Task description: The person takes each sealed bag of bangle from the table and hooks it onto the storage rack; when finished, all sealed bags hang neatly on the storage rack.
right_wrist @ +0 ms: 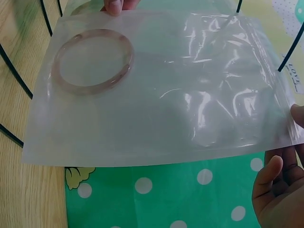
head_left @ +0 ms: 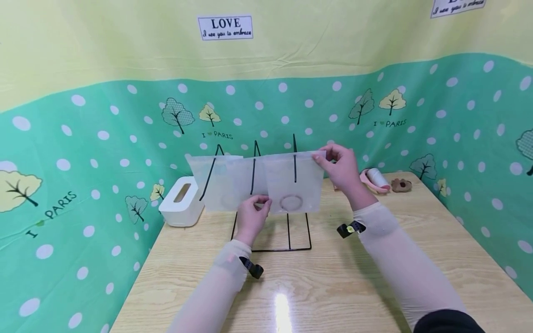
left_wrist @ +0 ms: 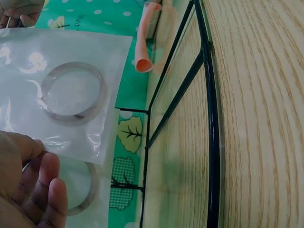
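Note:
A frosted clear plastic bag (head_left: 308, 185) with a bangle (right_wrist: 88, 89) inside hangs at the right of a black wire rack (head_left: 288, 231), a rod of the rack crossing its front. My right hand (head_left: 341, 169) pinches the bag's top right corner between thumb and fingers. Lower down, my left hand (head_left: 251, 217) pinches the same bag's lower left edge. Similar bags (head_left: 208, 185) hang on the rods to the left. Behind the front bag in the left wrist view, part of a second bangle (left_wrist: 90, 190) shows through; the left hand covers some of it.
Left of the rack stands a white tissue box (head_left: 181, 217). Toward the back right lie a pink curved object (head_left: 374, 186), a white roll (head_left: 378, 177) and a small brown object (head_left: 401, 185). A patterned green cloth (head_left: 258, 120) hangs behind the wooden table (head_left: 416, 240).

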Tool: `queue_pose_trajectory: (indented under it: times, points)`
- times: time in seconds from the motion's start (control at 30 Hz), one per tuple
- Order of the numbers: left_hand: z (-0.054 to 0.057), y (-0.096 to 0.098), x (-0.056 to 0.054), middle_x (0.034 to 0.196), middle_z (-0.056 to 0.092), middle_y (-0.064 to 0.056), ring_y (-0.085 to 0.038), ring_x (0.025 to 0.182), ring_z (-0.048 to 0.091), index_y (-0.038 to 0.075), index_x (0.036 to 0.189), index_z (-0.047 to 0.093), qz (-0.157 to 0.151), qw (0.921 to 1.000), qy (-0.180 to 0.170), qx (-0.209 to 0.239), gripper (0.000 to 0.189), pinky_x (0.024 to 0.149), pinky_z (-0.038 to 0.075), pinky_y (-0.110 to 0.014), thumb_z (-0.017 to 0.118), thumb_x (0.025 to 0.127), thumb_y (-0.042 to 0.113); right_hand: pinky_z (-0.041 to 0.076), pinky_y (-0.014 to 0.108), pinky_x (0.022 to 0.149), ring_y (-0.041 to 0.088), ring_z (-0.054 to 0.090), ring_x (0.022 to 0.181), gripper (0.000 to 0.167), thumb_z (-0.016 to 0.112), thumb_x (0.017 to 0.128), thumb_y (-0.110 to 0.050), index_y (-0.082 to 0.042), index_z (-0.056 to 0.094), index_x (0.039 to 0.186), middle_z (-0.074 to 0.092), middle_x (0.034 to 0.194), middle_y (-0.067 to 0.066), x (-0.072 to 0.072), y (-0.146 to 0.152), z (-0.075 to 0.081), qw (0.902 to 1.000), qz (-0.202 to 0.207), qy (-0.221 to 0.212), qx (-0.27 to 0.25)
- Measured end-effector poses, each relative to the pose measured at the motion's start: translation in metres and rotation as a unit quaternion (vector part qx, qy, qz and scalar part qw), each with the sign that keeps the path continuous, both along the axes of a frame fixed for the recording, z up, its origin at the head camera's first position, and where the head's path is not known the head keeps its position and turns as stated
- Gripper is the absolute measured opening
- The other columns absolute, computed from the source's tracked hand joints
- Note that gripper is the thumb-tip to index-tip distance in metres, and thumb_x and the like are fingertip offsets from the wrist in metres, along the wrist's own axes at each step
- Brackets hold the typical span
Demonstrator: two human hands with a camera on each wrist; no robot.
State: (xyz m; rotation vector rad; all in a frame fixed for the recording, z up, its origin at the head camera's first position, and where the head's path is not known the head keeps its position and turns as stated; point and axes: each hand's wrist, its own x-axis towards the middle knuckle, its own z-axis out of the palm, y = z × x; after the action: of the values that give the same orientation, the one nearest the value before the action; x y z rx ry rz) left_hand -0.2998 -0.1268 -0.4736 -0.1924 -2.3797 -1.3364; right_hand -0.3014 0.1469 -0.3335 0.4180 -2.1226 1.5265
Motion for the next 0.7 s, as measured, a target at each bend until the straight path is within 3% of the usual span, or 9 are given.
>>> queue_pose_trajectory:
  times: [0.13, 0.4, 0.7]
  points:
    - [0.001, -0.001, 0.001, 0.092, 0.074, 0.009, -0.012, 0.066, 0.066, 0.022, 0.1, 0.08, -0.005, 0.9999, 0.0, 0.009, 0.009, 0.055, 0.055, -0.034, 0.077, 0.098, 0.031, 0.043, 0.026, 0.063, 0.025, 0.054, 0.08, 0.02, 0.073, 0.1, -0.011, 0.009, 0.072, 0.104, 0.06, 0.087, 0.018, 0.009, -0.001, 0.007, 1.0, 0.006, -0.005, -0.001]
    - [0.0, -0.003, 0.001, 0.092, 0.074, 0.009, -0.013, 0.065, 0.068, 0.023, 0.1, 0.079, -0.024, 0.9994, -0.003, 0.025, 0.007, 0.056, 0.056, -0.036, 0.076, 0.098, 0.029, 0.045, 0.029, 0.069, 0.023, 0.055, 0.087, 0.027, 0.076, 0.099, -0.024, 0.001, 0.073, 0.107, 0.064, 0.094, 0.014, -0.013, 0.013, -0.016, 0.9996, 0.008, -0.025, -0.001]
    - [0.0, -0.003, 0.001, 0.092, 0.073, 0.008, -0.013, 0.065, 0.067, 0.023, 0.1, 0.079, -0.023, 0.9994, -0.012, 0.023, 0.006, 0.056, 0.056, -0.035, 0.076, 0.098, 0.028, 0.046, 0.031, 0.069, 0.023, 0.056, 0.09, 0.034, 0.077, 0.097, -0.039, -0.006, 0.073, 0.103, 0.064, 0.093, 0.008, -0.013, 0.018, -0.023, 0.9992, -0.001, -0.038, 0.013]
